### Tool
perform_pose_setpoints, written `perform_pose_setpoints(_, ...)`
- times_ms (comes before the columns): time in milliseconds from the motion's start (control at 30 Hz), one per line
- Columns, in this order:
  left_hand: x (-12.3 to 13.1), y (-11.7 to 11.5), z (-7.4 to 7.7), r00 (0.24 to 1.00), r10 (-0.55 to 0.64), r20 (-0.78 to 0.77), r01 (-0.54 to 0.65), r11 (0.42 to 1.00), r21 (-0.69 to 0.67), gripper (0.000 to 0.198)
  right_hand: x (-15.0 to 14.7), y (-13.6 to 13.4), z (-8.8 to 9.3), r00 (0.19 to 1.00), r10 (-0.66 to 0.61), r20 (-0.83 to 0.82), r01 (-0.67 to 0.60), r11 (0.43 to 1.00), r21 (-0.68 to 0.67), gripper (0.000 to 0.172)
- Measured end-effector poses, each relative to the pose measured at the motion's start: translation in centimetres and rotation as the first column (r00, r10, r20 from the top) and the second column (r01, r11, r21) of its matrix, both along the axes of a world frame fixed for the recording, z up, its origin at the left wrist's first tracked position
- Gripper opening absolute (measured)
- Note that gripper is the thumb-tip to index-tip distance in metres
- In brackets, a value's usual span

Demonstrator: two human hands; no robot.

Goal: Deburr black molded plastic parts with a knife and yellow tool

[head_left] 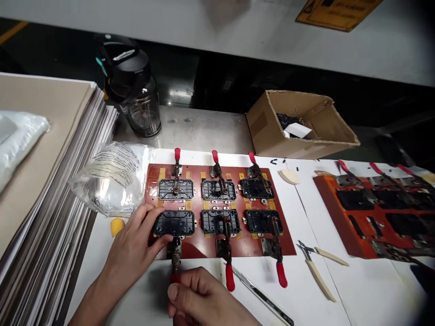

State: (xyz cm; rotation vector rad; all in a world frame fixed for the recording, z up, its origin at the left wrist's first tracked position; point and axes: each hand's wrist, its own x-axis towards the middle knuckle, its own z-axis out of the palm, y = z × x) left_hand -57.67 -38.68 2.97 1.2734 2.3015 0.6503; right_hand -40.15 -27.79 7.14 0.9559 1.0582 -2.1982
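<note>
A red-brown fixture board (295, 246) lies on the white table and holds several black plastic plates under red-handled toggle clamps. My left hand (136, 246) pinches the near-left black plate (175, 222) between thumb and fingers at its left edge. Just below it, my right hand (200, 296) is closed around the red handle of the near-left toggle clamp (176, 256), which is pulled back off the plate. The other clamps (226, 251) rest down on their plates.
A clear plastic bag (112, 176) lies left of the board beside a tall stack of cardboard sheets (44, 190). A dark jar (136, 95) and an open carton (299, 124) stand behind. Cutters (316, 265), a metal strip (261, 296) and a second orange fixture (377, 213) lie right.
</note>
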Motion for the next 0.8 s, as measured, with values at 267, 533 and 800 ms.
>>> perform_pose_setpoints(267, -0.5, 0.0, -0.2, 1.000, -0.006, 0.014, 0.006, 1.000, 0.011, 0.045, 0.3, -1.5, -1.0, 0.986, 0.164, 0.040, -0.168, 0.952, 0.256, 0.042)
perform_pose_setpoints(533, -0.7, -0.1, -0.1, 0.999, -0.024, 0.021, 0.024, 1.000, 0.000, 0.044, 0.6, -2.8, -1.4, 0.938, 0.339, 0.073, -0.297, 0.674, 0.677, 0.035)
perform_pose_setpoints(800, -0.3, -0.5, 0.1, 0.996, -0.054, -0.073, 0.057, 0.998, 0.036, 0.044, 0.9, -4.8, -1.7, 0.949, 0.284, 0.135, -0.260, 0.468, 0.845, 0.036)
